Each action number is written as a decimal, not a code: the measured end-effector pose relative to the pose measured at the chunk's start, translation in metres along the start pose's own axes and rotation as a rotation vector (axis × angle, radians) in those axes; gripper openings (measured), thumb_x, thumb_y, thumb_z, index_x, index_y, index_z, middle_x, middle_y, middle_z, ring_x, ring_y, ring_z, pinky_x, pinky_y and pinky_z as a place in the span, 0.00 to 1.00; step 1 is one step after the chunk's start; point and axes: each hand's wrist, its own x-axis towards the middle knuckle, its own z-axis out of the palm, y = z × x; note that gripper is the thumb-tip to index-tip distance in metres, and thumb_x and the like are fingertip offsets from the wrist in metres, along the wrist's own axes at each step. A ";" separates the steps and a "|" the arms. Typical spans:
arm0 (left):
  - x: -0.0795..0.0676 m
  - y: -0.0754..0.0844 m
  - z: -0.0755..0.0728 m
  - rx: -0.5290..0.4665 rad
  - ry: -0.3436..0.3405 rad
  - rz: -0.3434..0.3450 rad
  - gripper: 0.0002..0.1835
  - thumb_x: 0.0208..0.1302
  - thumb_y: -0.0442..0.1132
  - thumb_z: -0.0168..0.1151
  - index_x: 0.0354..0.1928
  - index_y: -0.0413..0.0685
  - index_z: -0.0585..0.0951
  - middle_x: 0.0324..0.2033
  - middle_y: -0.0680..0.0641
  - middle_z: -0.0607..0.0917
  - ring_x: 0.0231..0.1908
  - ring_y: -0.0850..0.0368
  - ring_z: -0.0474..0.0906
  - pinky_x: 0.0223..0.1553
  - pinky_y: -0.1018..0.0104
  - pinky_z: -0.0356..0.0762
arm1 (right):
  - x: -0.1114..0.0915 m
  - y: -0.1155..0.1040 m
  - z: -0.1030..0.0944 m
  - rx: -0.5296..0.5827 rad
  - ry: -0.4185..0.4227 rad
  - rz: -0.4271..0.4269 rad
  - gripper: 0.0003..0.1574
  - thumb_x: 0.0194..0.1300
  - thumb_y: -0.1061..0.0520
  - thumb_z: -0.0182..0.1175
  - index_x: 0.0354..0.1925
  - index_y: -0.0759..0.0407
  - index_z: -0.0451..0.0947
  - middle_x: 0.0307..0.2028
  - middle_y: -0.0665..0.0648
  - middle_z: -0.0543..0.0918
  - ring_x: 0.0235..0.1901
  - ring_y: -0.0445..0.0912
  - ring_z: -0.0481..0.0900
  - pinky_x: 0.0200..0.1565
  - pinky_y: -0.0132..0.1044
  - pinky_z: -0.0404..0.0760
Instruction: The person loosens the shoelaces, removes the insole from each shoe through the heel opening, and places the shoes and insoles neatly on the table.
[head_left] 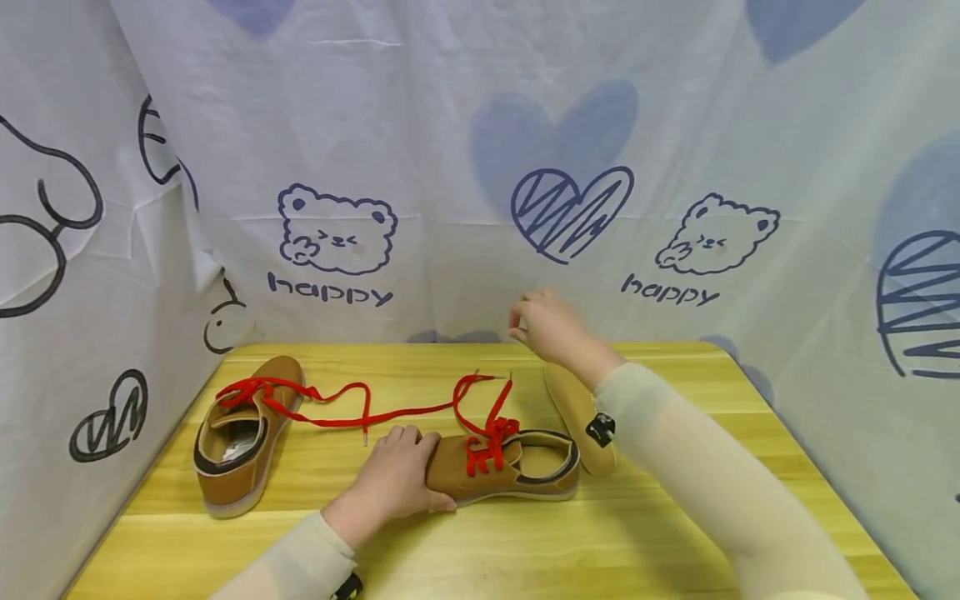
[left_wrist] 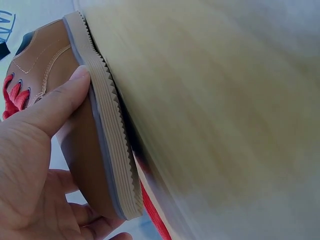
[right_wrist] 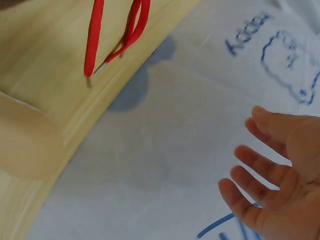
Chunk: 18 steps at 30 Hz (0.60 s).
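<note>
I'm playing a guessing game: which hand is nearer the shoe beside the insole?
The left hand: it grips the shoe. The right hand is raised beyond it, not touching it.

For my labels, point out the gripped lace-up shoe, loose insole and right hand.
Gripped lace-up shoe [head_left: 504, 482], head view: side panel.
Loose insole [head_left: 573, 405], head view: flat upper face.
Right hand [head_left: 552, 326], head view: its back.

A white cloth [head_left: 442, 50] is hanging behind the yellowish wooden table [head_left: 540, 554], and cloth is closing the left and right sides too. Two outlined bears [head_left: 337, 229] are appearing above the word "happy" [head_left: 330, 290], while pale blue hearts [head_left: 551, 133] and scribbled hearts [head_left: 572, 215] are decorating it. Some creases [head_left: 352, 42] are crossing it.
</note>
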 end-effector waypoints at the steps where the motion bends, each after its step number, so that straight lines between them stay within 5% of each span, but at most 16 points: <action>1: 0.000 0.000 0.000 0.003 0.000 -0.001 0.54 0.42 0.71 0.76 0.66 0.41 0.74 0.47 0.41 0.76 0.49 0.45 0.69 0.56 0.46 0.70 | -0.004 -0.004 -0.001 -0.004 -0.013 -0.019 0.08 0.70 0.52 0.64 0.38 0.56 0.83 0.45 0.58 0.82 0.48 0.56 0.75 0.54 0.49 0.75; 11: 0.000 0.001 -0.001 0.001 -0.008 -0.007 0.54 0.42 0.70 0.76 0.66 0.41 0.74 0.48 0.40 0.76 0.50 0.43 0.69 0.57 0.45 0.69 | -0.046 -0.037 -0.007 -0.038 -0.145 -0.231 0.06 0.64 0.57 0.69 0.42 0.51 0.85 0.56 0.57 0.80 0.55 0.56 0.74 0.56 0.47 0.76; 18: 0.000 0.002 -0.002 -0.005 -0.011 -0.009 0.55 0.41 0.70 0.76 0.66 0.41 0.74 0.48 0.40 0.76 0.51 0.43 0.69 0.57 0.45 0.69 | -0.064 -0.049 -0.007 -0.048 -0.201 -0.272 0.07 0.61 0.55 0.72 0.40 0.50 0.86 0.59 0.57 0.80 0.59 0.55 0.74 0.58 0.47 0.76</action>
